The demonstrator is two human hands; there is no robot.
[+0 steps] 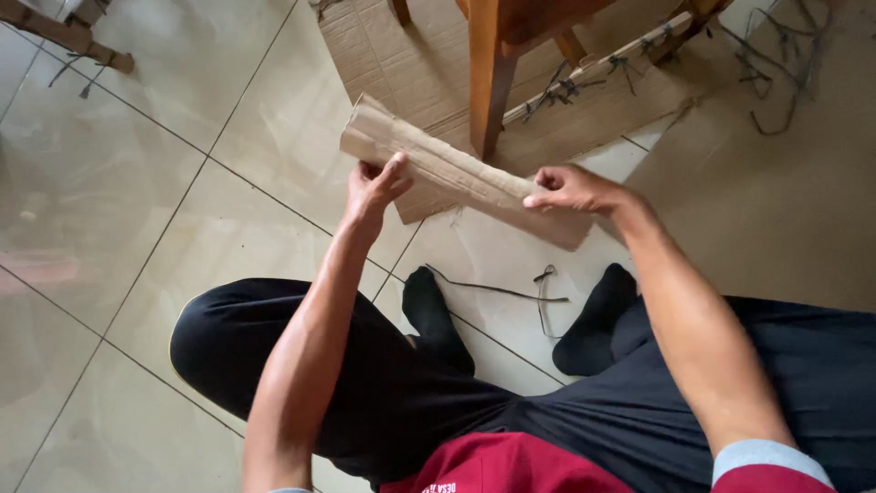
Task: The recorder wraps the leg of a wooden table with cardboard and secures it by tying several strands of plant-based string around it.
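Between both hands, held above the pale glossy floor tiles (137,210): a long folded strip of brown corrugated cardboard (456,173), slanting from upper left down to lower right. Left hand (374,187) grips the strip near its upper end, thumb on the near face, fingers wrapped behind. Right hand (570,190) pinches the strip's near edge toward the lower end, fingers curled tight on it. Both hands closed on the cardboard; neither free.

Just beyond the hands: a leg of an orange-brown wooden chair (490,78) stands on a flat sheet of brown cardboard (401,55) spread on the floor. Beyond the right hand: a pale wooden slat (602,68) lies on that sheet, dark strings tied round it. Farther right of the right hand, more loose dark strings (776,55) scattered on brown sheeting.

Below the hands, toward the person: two feet in black socks (429,306), apart, and a thin dark cord (511,292) lying on the tiles between them. Black trousers (383,383) and the hem of a red shirt (511,466) nearest the camera.

Far left of the left hand, at the top corner: another wooden piece (73,41) on the floor with dark strings, detail unclear.
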